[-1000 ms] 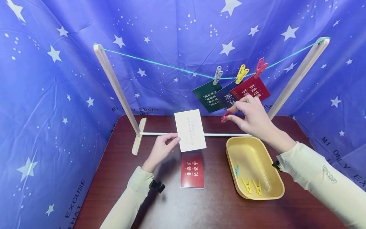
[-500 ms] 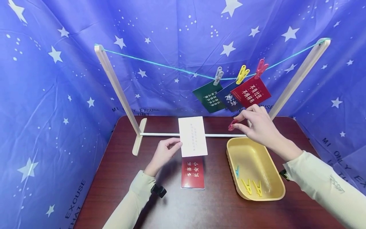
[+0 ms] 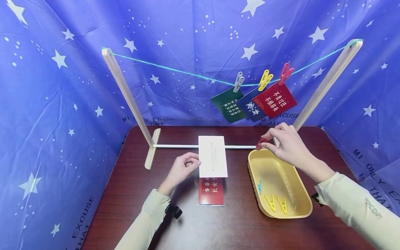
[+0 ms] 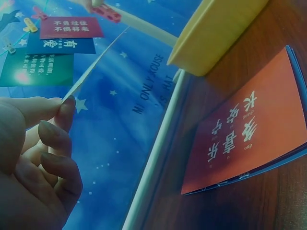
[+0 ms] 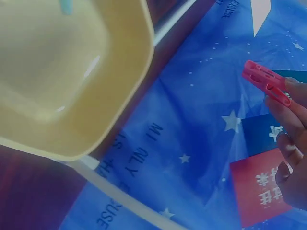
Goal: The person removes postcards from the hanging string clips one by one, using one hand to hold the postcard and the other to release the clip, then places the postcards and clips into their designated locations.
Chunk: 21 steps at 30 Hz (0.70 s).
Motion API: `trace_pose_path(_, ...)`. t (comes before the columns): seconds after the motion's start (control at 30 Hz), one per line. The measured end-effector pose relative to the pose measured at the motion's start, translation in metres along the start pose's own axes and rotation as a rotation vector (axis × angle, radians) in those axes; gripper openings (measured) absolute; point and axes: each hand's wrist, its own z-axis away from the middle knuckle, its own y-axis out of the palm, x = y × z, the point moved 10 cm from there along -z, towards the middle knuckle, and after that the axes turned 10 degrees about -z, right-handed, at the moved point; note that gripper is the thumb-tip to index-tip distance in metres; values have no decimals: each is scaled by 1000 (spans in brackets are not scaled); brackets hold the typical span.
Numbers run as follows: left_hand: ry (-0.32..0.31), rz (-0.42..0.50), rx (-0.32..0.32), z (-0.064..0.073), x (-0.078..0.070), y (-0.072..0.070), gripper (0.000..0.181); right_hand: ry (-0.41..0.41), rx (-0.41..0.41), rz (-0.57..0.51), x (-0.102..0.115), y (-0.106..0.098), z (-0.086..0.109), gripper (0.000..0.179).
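The left hand (image 3: 182,170) pinches a white card (image 3: 213,156) by its left edge between thumb and fingers, above the table. In the left wrist view that card shows nearly edge-on. Below it lies a stack of cards with a red card (image 3: 211,194) on top, partly covered by the white one. The right hand (image 3: 285,144) pinches a red clothespin (image 5: 264,79) by its handle end, over the far rim of the yellow basin (image 3: 252,173). On the green string hang a green card (image 3: 228,106), a blue card (image 3: 250,104) and a red card (image 3: 275,100), each clipped.
The string (image 3: 175,71) runs between two wooden posts (image 3: 128,97), joined low down by a white rod (image 3: 178,146). Inside the basin lie a blue clothespin (image 3: 260,187) and two yellow clothespins (image 3: 270,203). A starry blue curtain (image 3: 78,104) surrounds the table (image 3: 131,208).
The left hand and its white card have come down and slightly right, covering more of the stack. The right hand has moved down and right, away from the hanging cards, with the red clothespin.
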Motion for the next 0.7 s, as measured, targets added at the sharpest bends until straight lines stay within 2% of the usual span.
trace_pose_path(0.13, 3, -15, 10, 1, 2, 1, 22, 8, 5, 17, -7, 4, 10, 21)
trace_pose_path(0.33, -5, -19, 27, 4, 7, 3, 23, 61, 22, 16, -20, 8, 21, 19)
trace_pose_path(0.7, -50, -29, 72, 8, 19, 9, 25, 147, 26, 8, -37, 13, 39, 14)
